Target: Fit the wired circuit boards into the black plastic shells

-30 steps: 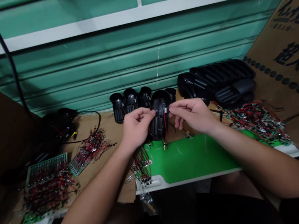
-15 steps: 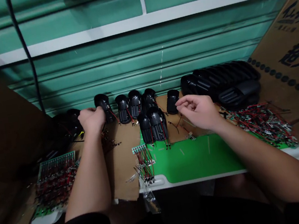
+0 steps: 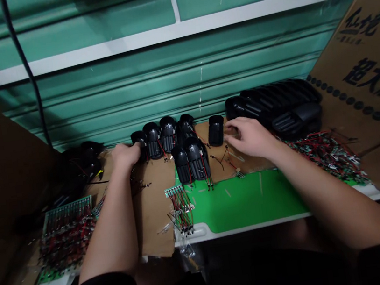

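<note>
My left hand (image 3: 125, 154) is closed round a black plastic housing (image 3: 138, 141) at the left end of a row of black housings (image 3: 162, 136) standing along the back of the cardboard. Two more housings (image 3: 191, 160) with red wires stand in front of that row. My right hand (image 3: 250, 137) lies palm down on the cardboard, fingers loosely stretched to the left. It sits just right of a single black housing (image 3: 215, 130) and touches nothing that I can make out.
A green mat (image 3: 250, 197) on a white tray lies in front. Red-wired small boards are heaped at the right (image 3: 326, 154) and left (image 3: 64, 233), with one strip (image 3: 181, 205) at the mat's corner. Stacked black covers (image 3: 276, 102) sit at the back right. Cardboard walls flank both sides.
My left hand carried a housing from the middle out to the left, then set it against the left end of the row. My right hand let go and dropped onto the cardboard.
</note>
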